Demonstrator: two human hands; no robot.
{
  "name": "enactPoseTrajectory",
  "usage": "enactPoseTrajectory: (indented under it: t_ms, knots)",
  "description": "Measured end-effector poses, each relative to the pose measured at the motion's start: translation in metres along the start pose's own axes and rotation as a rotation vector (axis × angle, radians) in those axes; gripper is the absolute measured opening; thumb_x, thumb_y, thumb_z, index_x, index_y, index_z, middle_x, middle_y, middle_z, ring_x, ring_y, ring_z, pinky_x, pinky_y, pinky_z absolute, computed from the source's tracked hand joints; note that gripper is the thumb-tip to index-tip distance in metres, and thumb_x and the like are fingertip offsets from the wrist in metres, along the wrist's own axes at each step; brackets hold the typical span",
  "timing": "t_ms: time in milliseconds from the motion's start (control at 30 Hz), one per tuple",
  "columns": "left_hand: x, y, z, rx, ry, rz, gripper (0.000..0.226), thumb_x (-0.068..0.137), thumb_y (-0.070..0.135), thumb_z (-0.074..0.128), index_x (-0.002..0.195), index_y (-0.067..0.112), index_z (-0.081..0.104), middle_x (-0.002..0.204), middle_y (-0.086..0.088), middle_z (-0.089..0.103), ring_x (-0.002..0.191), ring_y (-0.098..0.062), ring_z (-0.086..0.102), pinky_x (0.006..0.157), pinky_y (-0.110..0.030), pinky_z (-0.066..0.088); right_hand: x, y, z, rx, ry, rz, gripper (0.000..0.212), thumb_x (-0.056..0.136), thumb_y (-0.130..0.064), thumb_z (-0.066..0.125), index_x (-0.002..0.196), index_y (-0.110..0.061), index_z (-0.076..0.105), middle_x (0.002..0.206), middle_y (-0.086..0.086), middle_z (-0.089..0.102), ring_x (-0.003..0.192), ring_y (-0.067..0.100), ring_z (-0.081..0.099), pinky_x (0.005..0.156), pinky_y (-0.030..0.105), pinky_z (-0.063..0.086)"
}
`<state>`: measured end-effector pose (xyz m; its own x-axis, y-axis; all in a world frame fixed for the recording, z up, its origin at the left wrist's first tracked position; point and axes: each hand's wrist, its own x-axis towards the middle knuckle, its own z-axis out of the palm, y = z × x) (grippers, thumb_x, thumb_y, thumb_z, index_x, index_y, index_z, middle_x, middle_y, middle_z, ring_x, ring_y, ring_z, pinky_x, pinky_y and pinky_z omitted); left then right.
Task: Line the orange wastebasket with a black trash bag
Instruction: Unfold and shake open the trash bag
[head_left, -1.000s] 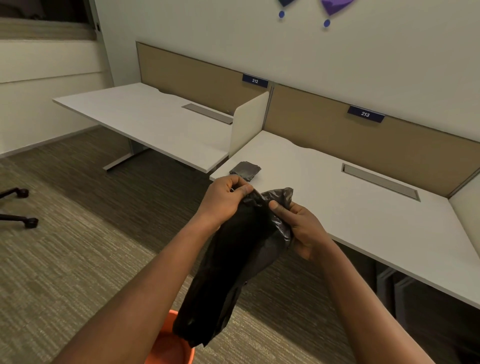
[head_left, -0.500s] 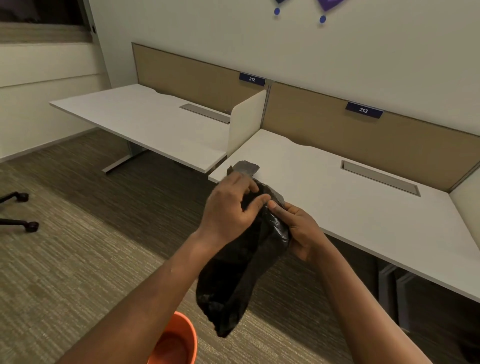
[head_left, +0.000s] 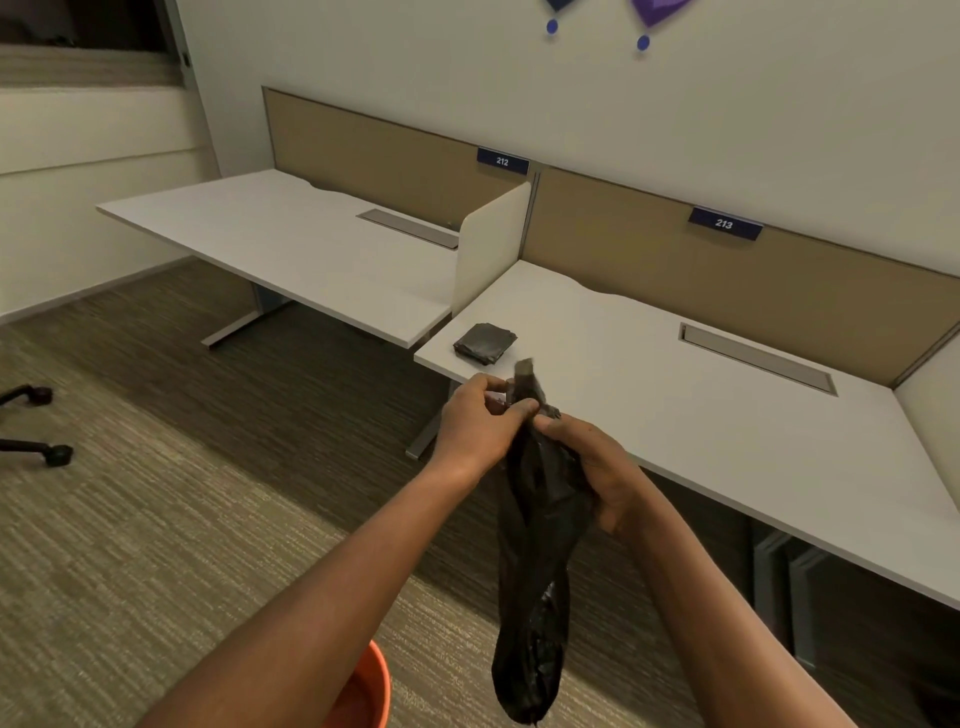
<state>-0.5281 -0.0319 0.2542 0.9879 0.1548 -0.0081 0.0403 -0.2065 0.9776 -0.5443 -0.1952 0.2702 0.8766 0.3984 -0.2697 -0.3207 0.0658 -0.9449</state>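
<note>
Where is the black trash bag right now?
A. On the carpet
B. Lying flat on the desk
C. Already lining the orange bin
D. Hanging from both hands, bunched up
D: both the left hand and the right hand pinch the top of the black trash bag, which hangs bunched above the floor, outside the orange wastebasket.

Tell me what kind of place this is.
Most likely an office: white desks in a row with tan divider panels, numbered desk labels, and carpet underfoot.

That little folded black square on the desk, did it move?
No. The folded black bag stays by the desk's near corner, just below the white divider; only the camera shifted.
</note>
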Motion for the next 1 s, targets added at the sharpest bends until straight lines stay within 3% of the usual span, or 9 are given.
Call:
enactPoseTrajectory:
  t_ms: [67, 167, 233, 300, 467, 600, 733, 867, 1000]
  knots:
    - [0.000, 0.001, 0.001, 0.010, -0.014, 0.022, 0.019, 0.091, 0.034, 0.071, 0.107, 0.030, 0.063, 0.099, 0.009, 0.065, 0.093, -0.003, 0.062, 0.079, -0.030, 0.060, -0.004, -0.004, -0.002, 0.035, 0.009, 0.018, 0.070, 0.076, -0.038, 0.076, 0.129, 0.004, 0.056, 0.116, 0.034, 0.065, 0.101, 0.044, 0.064, 0.093, 0.052, 0.052]
    - [-0.001, 0.004, 0.003, 0.016, -0.060, 0.038, 0.012, 0.095, 0.025, 0.066, 0.104, 0.025, 0.073, 0.095, 0.009, 0.071, 0.093, -0.004, 0.065, 0.083, -0.031, 0.060, -0.008, -0.016, -0.007, 0.093, 0.009, 0.050, 0.063, 0.063, -0.044, 0.077, 0.109, -0.004, 0.059, 0.085, 0.013, 0.069, 0.074, 0.025, 0.066, 0.069, 0.036, 0.056]
    - [-0.003, 0.005, 0.004, 0.002, -0.040, 0.067, 0.012, 0.096, 0.022, 0.064, 0.102, 0.024, 0.075, 0.092, 0.009, 0.073, 0.091, -0.005, 0.067, 0.083, -0.030, 0.060, -0.008, -0.024, -0.006, -0.052, 0.127, 0.052, 0.068, 0.070, -0.058, 0.077, 0.115, -0.009, 0.063, 0.098, 0.010, 0.073, 0.086, 0.025, 0.070, 0.077, 0.039, 0.058]
    - [-0.006, 0.008, 0.004, -0.005, -0.021, 0.114, 0.012, 0.096, 0.021, 0.064, 0.098, 0.025, 0.075, 0.090, 0.009, 0.074, 0.089, -0.005, 0.069, 0.082, -0.028, 0.059, -0.008, -0.030, -0.003, -0.464, 0.308, -0.024, 0.069, 0.080, -0.075, 0.060, 0.122, -0.021, 0.063, 0.115, 0.006, 0.070, 0.101, 0.024, 0.068, 0.083, 0.037, 0.059]
    - [-0.011, 0.021, 0.005, 0.052, -0.032, 0.325, 0.012, 0.096, 0.022, 0.064, 0.107, 0.023, 0.068, 0.096, 0.008, 0.072, 0.088, 0.005, 0.067, 0.072, -0.012, 0.053, -0.005, -0.035, 0.004, -0.723, 0.405, -0.403, 0.028, 0.097, -0.042, 0.063, 0.110, -0.018, 0.070, 0.094, -0.002, 0.073, 0.084, 0.011, 0.067, 0.068, 0.020, 0.050]
    - [-0.014, 0.027, 0.005, 0.058, 0.025, 0.397, 0.015, 0.095, 0.023, 0.067, 0.107, 0.015, 0.069, 0.094, -0.001, 0.074, 0.093, -0.013, 0.070, 0.085, -0.036, 0.060, -0.001, -0.034, 0.008, -0.721, 0.456, -0.509, 0.018, 0.101, -0.025, 0.061, 0.086, -0.019, 0.070, 0.065, -0.011, 0.060, 0.054, -0.004, 0.053, 0.051, 0.008, 0.039]
    - [-0.008, 0.028, -0.001, -0.117, 0.035, 0.223, 0.010, 0.094, 0.022, 0.069, 0.100, 0.018, 0.074, 0.093, 0.002, 0.076, 0.094, -0.011, 0.071, 0.087, -0.035, 0.061, 0.000, -0.030, 0.006, -0.638, 0.454, -0.466, 0.023, 0.101, -0.030, 0.060, 0.084, -0.018, 0.068, 0.060, -0.009, 0.057, 0.050, 0.001, 0.047, 0.049, 0.013, 0.036]
    - [0.003, 0.024, -0.018, -0.348, 0.190, 0.013, 0.007, 0.094, 0.017, 0.068, 0.093, 0.022, 0.073, 0.094, 0.002, 0.075, 0.096, -0.014, 0.072, 0.080, -0.028, 0.062, -0.004, -0.028, 0.001, -0.519, 0.453, -0.412, 0.026, 0.102, -0.034, 0.057, 0.089, -0.015, 0.070, 0.074, 0.003, 0.069, 0.071, 0.019, 0.062, 0.064, 0.032, 0.049]
    - [0.008, 0.018, -0.029, -0.232, 0.301, -0.016, 0.013, 0.098, 0.019, 0.061, 0.110, 0.022, 0.066, 0.109, 0.001, 0.067, 0.106, -0.015, 0.066, 0.082, -0.026, 0.058, -0.003, -0.027, 0.000, -0.389, 0.431, -0.361, 0.027, 0.102, -0.035, 0.058, 0.094, -0.015, 0.073, 0.085, 0.007, 0.075, 0.083, 0.027, 0.071, 0.075, 0.039, 0.055]
